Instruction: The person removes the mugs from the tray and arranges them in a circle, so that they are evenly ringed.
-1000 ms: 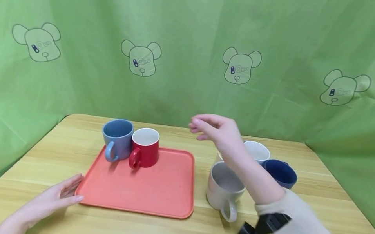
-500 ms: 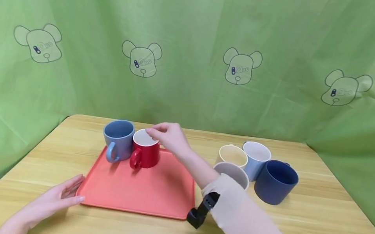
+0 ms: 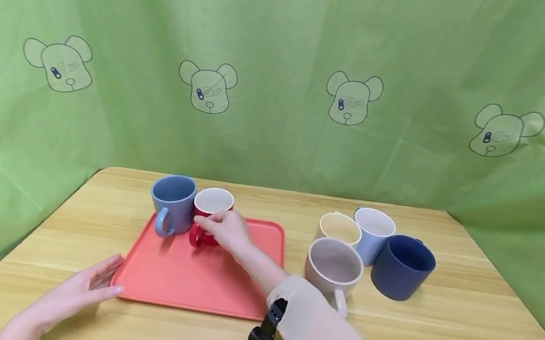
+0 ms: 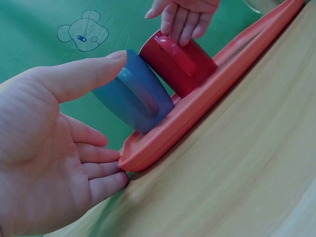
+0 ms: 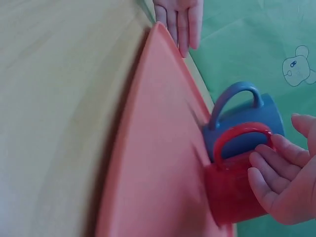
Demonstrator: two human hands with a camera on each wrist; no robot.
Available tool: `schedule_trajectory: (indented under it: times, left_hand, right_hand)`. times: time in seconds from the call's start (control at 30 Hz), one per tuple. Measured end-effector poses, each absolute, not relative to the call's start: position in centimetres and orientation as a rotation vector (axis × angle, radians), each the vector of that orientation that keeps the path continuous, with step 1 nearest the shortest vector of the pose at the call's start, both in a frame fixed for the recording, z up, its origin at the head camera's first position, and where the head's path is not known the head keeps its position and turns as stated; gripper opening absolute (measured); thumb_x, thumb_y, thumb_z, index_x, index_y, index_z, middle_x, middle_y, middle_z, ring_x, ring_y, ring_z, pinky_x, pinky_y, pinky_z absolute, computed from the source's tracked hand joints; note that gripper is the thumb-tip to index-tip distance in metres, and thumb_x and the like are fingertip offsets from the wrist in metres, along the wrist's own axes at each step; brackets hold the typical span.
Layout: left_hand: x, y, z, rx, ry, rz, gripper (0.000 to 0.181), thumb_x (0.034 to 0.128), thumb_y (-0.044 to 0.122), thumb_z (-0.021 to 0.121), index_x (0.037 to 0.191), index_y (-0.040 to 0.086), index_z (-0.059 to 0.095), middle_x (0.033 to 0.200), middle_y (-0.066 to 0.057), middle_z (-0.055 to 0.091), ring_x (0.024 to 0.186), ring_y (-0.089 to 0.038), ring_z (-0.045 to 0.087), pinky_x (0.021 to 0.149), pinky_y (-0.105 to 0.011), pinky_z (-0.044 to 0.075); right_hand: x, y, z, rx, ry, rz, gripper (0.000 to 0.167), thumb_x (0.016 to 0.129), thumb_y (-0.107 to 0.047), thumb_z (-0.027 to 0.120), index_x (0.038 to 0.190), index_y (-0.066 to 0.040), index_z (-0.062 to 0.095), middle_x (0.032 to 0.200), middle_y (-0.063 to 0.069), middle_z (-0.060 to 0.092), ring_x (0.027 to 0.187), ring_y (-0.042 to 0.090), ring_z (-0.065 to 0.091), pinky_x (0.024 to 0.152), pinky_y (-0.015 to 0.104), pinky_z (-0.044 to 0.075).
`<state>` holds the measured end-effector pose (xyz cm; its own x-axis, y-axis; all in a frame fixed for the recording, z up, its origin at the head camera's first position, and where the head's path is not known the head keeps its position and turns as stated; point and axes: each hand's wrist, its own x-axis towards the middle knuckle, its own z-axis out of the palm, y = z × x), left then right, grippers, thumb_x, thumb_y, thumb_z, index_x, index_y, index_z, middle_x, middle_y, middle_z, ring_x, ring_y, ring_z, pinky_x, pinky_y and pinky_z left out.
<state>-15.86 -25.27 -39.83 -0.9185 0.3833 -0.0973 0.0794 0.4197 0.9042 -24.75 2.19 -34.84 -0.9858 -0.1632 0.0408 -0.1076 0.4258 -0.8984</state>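
On the coral tray [image 3: 196,280] stand a blue mug [image 3: 174,203] and a red mug [image 3: 213,202] with a white inside, side by side at its back left. My left hand [image 3: 81,291] lies at the tray's left front corner; in the left wrist view its straight fingertips touch the rim, thumb raised. My right hand [image 3: 228,230] is at the front of the red mug, beside its handle [image 5: 242,129]. In the right wrist view, its loosely bent fingers [image 5: 269,170] lie against or just off the mug near the handle, with the thumb apart.
To the right of the tray, several mugs stand close together on the wooden table [image 3: 468,333]: a grey one [image 3: 334,264], a cream one [image 3: 339,227], a light blue one [image 3: 371,235] and a navy one [image 3: 401,273]. A green curtain [image 3: 276,142] hangs behind.
My right hand has swept left from above the mugs on the right, past the red mug's rim, and down to its handle side. The left hand stays at the tray corner.
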Motion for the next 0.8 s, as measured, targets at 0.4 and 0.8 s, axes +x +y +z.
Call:
schedule_trajectory:
  times: [0.4,0.8]
  left_hand:
    - [-15.8,-25.2,-39.9,0.357,2.367,1.515,0.077,0.0935,0.021,0.055,0.142,-0.014,0.006,0.148,-0.032,0.009,0.134,-0.044,0.016,0.09,-0.007,0.028]
    - [-15.8,-25.2,-39.8,0.345,2.364,1.517,0.077,0.0936,0.021,0.055,0.142,-0.014,0.006,0.148,-0.032,0.008,0.134,-0.044,0.016,0.09,-0.007,0.029]
  right_hand:
    - [-24.3,0.7,-37.7,-0.21,2.397,-1.838,0.019,0.079,-0.019,0.074,0.081,-0.001,0.069,0.067,0.011,0.064,0.052,0.022,0.052,0.049,0.031,0.048]
    - [-24.1,0.0,-38.4,-0.041,1.903,-2.238,0.017,0.087,-0.009,0.064,0.094,0.006,0.063,0.094,0.021,0.067,0.077,0.023,0.064,0.076,0.041,0.054]
